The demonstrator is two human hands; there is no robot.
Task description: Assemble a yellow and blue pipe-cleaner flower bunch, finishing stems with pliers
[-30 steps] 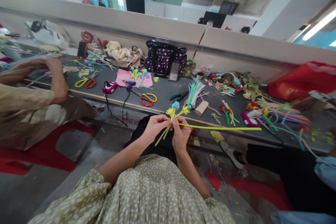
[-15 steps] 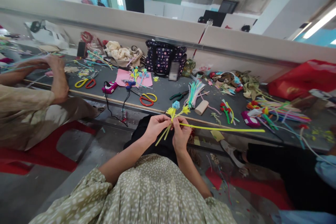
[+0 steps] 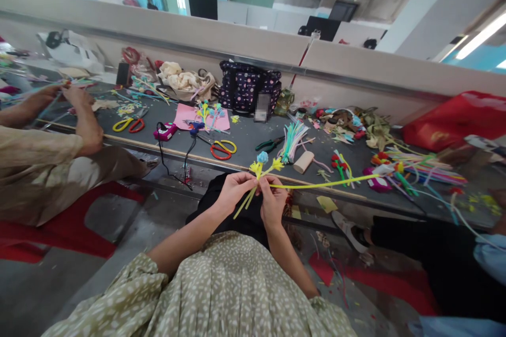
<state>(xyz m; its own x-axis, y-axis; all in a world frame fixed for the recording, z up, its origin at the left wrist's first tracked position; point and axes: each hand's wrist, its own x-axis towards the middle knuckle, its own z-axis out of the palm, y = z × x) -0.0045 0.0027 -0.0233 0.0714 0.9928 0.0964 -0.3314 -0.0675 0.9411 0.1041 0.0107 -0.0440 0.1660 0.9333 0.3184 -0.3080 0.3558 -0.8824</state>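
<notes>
Since the earlier frame, the free end of the long yellow pipe cleaner (image 3: 328, 184) has been raised and now slopes upward to the right, while the co-worker's hands (image 3: 75, 96) at the far left have been drawn together. From the head view, one small bunch of pipe-cleaner flowers (image 3: 261, 164) is seen held in front of the table edge: two yellow blooms and one blue bloom are counted, with the stems pinched between both hands. The left hand (image 3: 234, 193) is closed around the stems below the blooms; the right hand (image 3: 272, 201) is closed on the stems and on the near end of the long yellow pipe cleaner. On the dark grey table (image 3: 245, 139), two pairs of scissors are counted, one yellow and red pair (image 3: 128, 124) near the co-worker and one pair (image 3: 222, 148) nearer the middle, together with one pair of green-handled pliers (image 3: 269, 143), one pink sheet (image 3: 197, 116), one dotted dark bag (image 3: 249, 87) and one bundle of pale pipe cleaners (image 3: 293, 139). A low grey partition (image 3: 356, 71) is seen behind the table, with teal walls beyond it.
</notes>
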